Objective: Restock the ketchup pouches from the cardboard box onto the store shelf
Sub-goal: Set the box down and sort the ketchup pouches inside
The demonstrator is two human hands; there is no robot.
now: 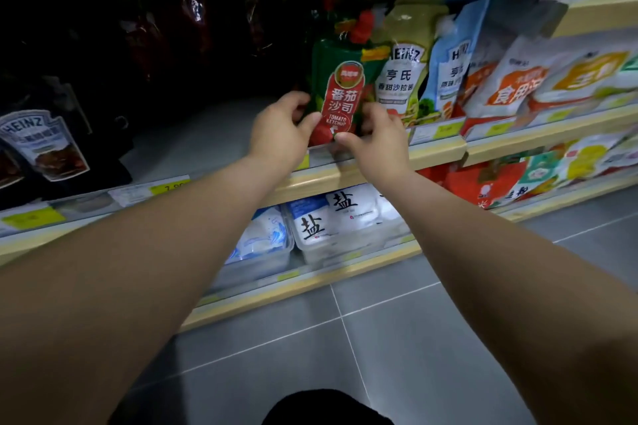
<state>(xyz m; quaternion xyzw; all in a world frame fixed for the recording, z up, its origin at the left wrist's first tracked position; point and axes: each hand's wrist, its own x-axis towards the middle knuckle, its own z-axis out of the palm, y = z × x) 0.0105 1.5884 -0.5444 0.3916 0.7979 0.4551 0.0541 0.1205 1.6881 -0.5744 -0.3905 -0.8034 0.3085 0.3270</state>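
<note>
Ketchup pouch, green with red label and cap, upright, fingers of both hands gripping it.

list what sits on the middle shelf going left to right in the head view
Dark Heinz sauce pouch → bare grey shelf floor → left hand → tomato ketchup pouch → right hand → Heinz salad dressing pouch → blue Heinz pouch → white and orange bags
</note>
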